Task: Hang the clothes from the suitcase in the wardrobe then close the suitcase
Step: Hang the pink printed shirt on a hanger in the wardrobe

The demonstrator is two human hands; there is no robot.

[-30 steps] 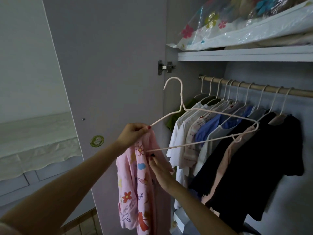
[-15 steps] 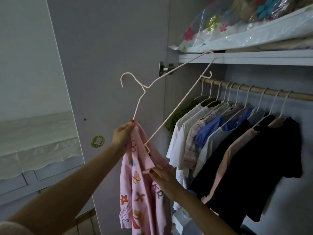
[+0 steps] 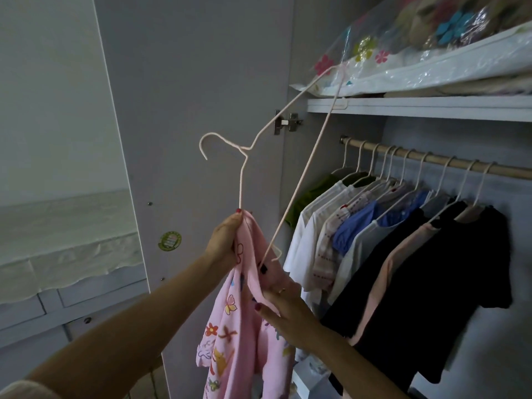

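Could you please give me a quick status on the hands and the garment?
Left hand grips pink printed garment and wire hanger. Right hand holds the cloth lower down. Hanger tilted, not on rail; its top end near shelf.

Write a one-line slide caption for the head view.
Both hands, left and right, feed a tilted hanger into a pink printed garment beside the rail.
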